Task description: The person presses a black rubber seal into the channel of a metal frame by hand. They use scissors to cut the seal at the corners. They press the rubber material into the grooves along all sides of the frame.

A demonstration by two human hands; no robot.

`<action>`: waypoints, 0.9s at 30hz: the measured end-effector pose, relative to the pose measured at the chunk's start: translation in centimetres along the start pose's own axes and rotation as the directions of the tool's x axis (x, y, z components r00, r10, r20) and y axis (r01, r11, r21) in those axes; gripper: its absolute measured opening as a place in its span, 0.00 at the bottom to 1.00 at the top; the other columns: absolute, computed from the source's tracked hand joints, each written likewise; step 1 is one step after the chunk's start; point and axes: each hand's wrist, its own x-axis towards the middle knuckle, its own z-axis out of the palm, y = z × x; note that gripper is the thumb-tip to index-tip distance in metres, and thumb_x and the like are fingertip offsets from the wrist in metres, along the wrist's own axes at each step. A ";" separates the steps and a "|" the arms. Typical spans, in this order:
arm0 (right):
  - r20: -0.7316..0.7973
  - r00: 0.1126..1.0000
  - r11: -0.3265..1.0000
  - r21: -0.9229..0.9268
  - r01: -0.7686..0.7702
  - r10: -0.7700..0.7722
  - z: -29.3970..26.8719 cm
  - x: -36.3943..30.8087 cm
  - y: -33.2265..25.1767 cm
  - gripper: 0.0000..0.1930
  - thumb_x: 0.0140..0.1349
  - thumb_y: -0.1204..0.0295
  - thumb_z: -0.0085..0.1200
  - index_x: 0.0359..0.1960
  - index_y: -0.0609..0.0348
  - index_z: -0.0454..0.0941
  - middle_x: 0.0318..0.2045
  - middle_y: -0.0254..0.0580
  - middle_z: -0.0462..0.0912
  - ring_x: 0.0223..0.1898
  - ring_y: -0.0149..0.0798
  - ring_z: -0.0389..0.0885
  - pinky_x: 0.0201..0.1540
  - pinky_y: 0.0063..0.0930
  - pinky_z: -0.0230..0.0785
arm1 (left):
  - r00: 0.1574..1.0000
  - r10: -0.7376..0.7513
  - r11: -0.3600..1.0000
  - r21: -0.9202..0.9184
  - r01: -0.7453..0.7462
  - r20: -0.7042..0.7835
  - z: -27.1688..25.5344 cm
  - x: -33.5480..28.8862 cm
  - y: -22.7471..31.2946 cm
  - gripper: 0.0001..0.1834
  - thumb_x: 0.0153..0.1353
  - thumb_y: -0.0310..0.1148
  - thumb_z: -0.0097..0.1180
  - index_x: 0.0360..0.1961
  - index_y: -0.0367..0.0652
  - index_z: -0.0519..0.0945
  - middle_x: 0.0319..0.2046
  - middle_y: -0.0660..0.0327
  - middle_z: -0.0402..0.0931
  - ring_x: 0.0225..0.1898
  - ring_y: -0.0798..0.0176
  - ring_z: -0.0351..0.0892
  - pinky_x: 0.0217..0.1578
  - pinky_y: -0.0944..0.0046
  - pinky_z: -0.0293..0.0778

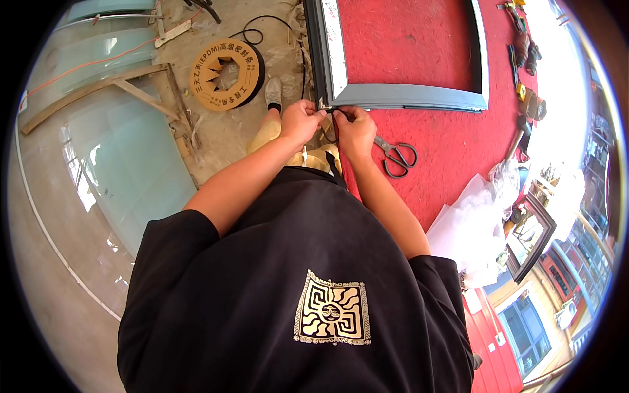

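A grey-blue metal window frame [413,96] lies on a red-covered table, its near left corner close to my fingers. My left hand [303,124] is closed in a pinch right at that corner; what its fingertips hold is too small to make out. Beside it, my right hand [356,133] pinches a thin black rubber strip [348,116] along the frame's near edge. Scissors with black handles [398,159] rest on the red cover, just right of my right wrist.
On the floor at left lies a cardboard reel [227,74]; a black cord [265,18] loops nearby. Glass panes [124,131] and a wooden trestle [98,92] are farther left. Hand tools [521,49] line the table's right side, with clear plastic wrapping [468,219] nearer me.
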 end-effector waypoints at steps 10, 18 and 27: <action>0.001 0.998 0.992 -0.110 -0.065 0.065 0.9 0.5 -0.2 0.16 0.63 0.62 0.74 0.41 0.65 0.92 0.37 0.50 0.95 0.41 0.48 0.95 0.49 0.41 0.84 | 0.989 0.018 0.993 0.109 -0.034 0.146 -1.8 0.2 0.5 0.11 0.74 0.27 0.69 0.50 0.32 0.82 0.41 0.55 0.89 0.39 0.65 0.89 0.39 0.64 0.84; 0.038 0.982 0.982 -0.039 -0.185 0.187 0.2 0.7 -1.7 0.16 0.59 0.60 0.74 0.39 0.61 0.91 0.35 0.51 0.95 0.41 0.53 0.95 0.49 0.45 0.85 | 0.967 -0.127 0.992 0.017 0.127 0.219 -2.7 0.4 2.1 0.13 0.79 0.35 0.64 0.53 0.36 0.84 0.46 0.56 0.89 0.45 0.64 0.90 0.44 0.62 0.86; 0.036 0.969 0.954 -0.191 -0.233 0.244 0.6 1.1 -2.4 0.21 0.57 0.57 0.78 0.41 0.64 0.90 0.36 0.48 0.95 0.40 0.48 0.95 0.50 0.40 0.84 | 0.978 -0.041 0.959 0.283 -0.019 0.205 -2.7 1.3 2.1 0.14 0.80 0.37 0.63 0.53 0.35 0.85 0.45 0.56 0.90 0.43 0.64 0.90 0.45 0.64 0.85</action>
